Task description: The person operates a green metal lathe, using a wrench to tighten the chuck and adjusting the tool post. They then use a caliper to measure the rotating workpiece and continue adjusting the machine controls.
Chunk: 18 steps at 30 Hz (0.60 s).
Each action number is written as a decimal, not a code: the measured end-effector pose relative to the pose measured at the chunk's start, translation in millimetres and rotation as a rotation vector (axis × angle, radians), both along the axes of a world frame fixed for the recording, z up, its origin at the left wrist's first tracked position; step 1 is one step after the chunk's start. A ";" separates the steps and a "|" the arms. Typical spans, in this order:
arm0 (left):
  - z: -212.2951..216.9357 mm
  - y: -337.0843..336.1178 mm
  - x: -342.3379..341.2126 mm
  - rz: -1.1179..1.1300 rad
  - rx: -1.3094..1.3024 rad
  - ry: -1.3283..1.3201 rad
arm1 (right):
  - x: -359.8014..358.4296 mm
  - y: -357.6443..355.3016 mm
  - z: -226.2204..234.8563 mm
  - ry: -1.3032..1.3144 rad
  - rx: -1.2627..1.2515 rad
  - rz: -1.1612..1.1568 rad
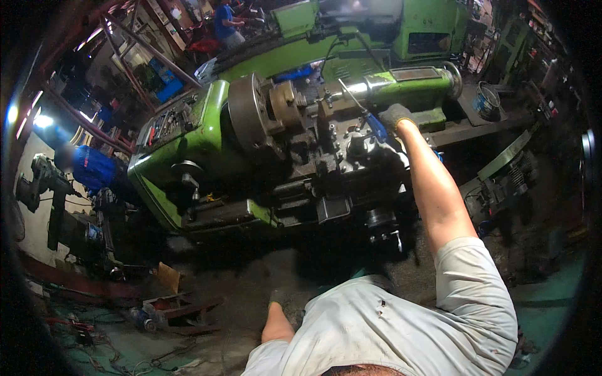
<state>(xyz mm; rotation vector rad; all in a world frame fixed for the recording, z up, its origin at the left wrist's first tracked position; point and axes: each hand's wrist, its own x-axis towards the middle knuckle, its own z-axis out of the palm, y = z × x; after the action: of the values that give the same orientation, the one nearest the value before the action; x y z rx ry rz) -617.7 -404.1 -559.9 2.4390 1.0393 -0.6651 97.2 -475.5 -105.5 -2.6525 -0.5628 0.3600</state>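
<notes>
My right arm reaches forward over a green lathe [216,103]. My right hand [396,115], in a dark grey glove, is at the carriage beside the tailstock [407,91]. Right against the glove's left side is a blue-handled tool [375,127] with a long thin pale rod slanting up and left; whether the hand holds it is hidden. Below lies the tool post [357,145]. To the left stands the large chuck [251,116], with a stepped round metal piece [285,103] in front of it. My left hand [275,297] hangs low beside my shirt, dark and blurred, its fingers not discernible.
Small tools [172,125] lie on the headstock top. A wire-like bucket [488,103] stands right of the tailstock. Another green machine [433,28] is behind. A person in blue [224,22] is at the back, another [94,168] at left. Cables [94,332] litter the floor.
</notes>
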 end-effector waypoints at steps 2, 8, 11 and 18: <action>-6.6 8.1 -7.2 0.051 -0.020 0.030 | 18.2 -1.1 -7.6 -0.001 -0.008 0.000; -15.2 14.2 -39.6 0.947 -0.306 -0.166 | 31.0 8.6 -30.0 -0.056 0.039 -0.029; -20.1 24.2 -39.1 0.378 -0.182 0.068 | 44.3 1.9 -36.1 -0.085 0.019 -0.075; -14.2 23.9 -34.3 0.123 -0.126 0.165 | 17.0 8.8 -15.8 -0.026 -0.008 -0.088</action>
<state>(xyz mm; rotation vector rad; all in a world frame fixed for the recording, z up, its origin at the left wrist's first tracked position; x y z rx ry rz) -651.9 -380.2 -574.1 2.2233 1.1632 -0.8736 114.2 -466.7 -121.3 -2.6826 -0.4522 0.3022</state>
